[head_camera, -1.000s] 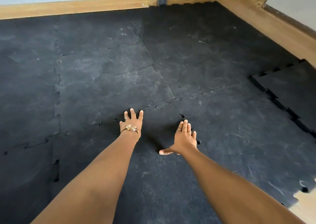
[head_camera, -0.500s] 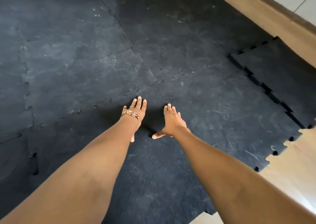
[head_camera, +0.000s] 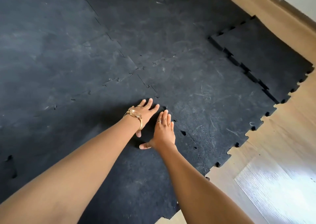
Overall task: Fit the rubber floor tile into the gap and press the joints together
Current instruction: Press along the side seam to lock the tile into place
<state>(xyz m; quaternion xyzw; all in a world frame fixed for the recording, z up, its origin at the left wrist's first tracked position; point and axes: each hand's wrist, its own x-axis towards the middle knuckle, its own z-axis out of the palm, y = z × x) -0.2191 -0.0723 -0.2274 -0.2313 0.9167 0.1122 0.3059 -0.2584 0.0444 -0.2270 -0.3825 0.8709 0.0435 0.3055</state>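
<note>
Both hands closer now, left hand [head_camera: 145,111] & right hand [head_camera: 164,131] flat by tile [head_camera: 119,164] joint.

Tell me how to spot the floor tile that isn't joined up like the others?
Find the strip of bare wooden floor along the wall at the top right. Right beside it, one black rubber tile lies on top of the joined mat instead of locked into it. Its toothed edge stands raised, showing its thickness, while the others sit flush with only thin seams between them.
</note>
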